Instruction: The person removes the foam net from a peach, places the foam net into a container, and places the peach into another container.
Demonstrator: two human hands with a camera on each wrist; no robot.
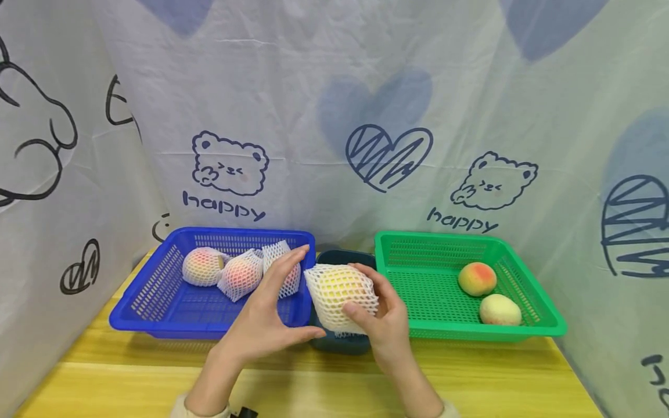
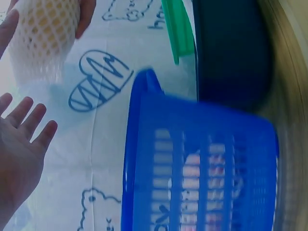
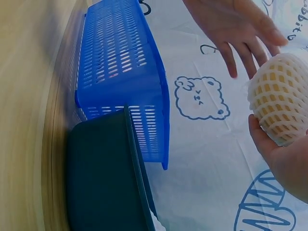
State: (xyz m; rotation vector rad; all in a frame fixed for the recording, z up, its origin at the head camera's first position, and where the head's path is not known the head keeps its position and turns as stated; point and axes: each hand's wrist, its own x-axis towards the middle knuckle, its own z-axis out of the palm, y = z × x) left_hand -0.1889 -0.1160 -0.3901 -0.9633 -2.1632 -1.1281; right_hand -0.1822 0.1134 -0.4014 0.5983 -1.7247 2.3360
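A peach in a white foam net sleeve [image 1: 342, 296] is held in my right hand [image 1: 384, 319], thumb in front and fingers behind, above the dark bin [image 1: 342, 346]. Facing it from the left is my left hand [image 1: 266, 319], its fingers and thumb spread and apart from the net in both wrist views. In the left wrist view the left palm [image 2: 19, 154] shows with fingers extended. The blue basket [image 1: 177, 335] holds several netted peaches, among them one [image 1: 204, 267] at the left; the rightmost is partly hidden by my left hand.
At the right stands a green basket [image 1: 470, 332] with two bare peaches, one reddish [image 1: 477, 278] and one pale [image 1: 500, 310]. All the containers stand on a wooden table [image 1: 292, 383]. A printed cloth [image 1: 313, 116] hangs behind and at both sides.
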